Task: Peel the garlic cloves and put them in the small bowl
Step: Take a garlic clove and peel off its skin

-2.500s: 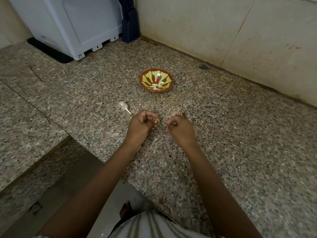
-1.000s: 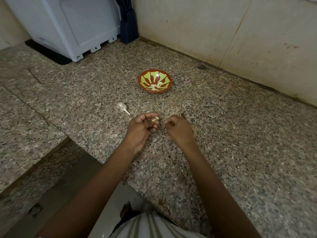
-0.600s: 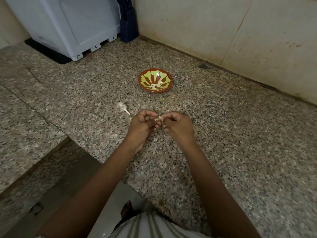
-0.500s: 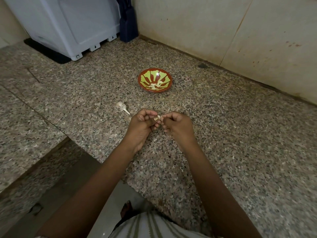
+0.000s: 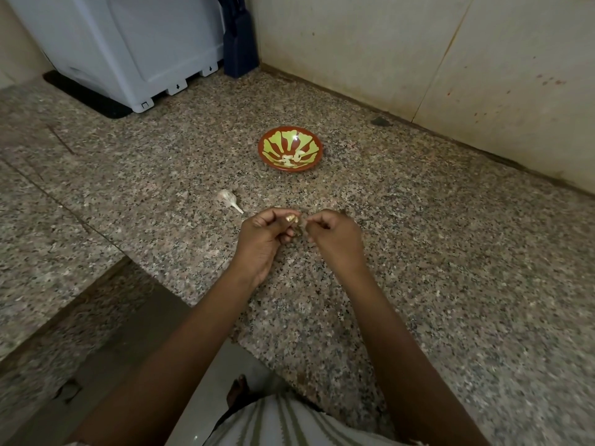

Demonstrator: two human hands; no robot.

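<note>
Garlic clove (image 5: 291,217), pinched between the thumb and fingertips of a person's left hand (image 5: 262,243), is held just above a granite counter (image 5: 418,252) on the near side of the small bowl (image 5: 269,162). The right hand (image 5: 335,241) sits just beside it with its fingers curled in. Whether they grip a strip of skin cannot be told. The clove's long axis appears to run sideways, with its free end towards the right hand. The bowl lies straight ahead of both hands and well apart from them. The left hand, which holds the clove, looks slightly nearer to it, so the drop would likely fall to that hand. Several peeled cloves (image 5: 291,158) already lie in the bowl. A papery garlic stem (image 5: 229,199) rests on the counter at the bowl's near left. Beyond the bowl to the left stands a white appliance (image 5: 128,43). No brand or lettering can be read, only small arrow marks along its base.
</note>
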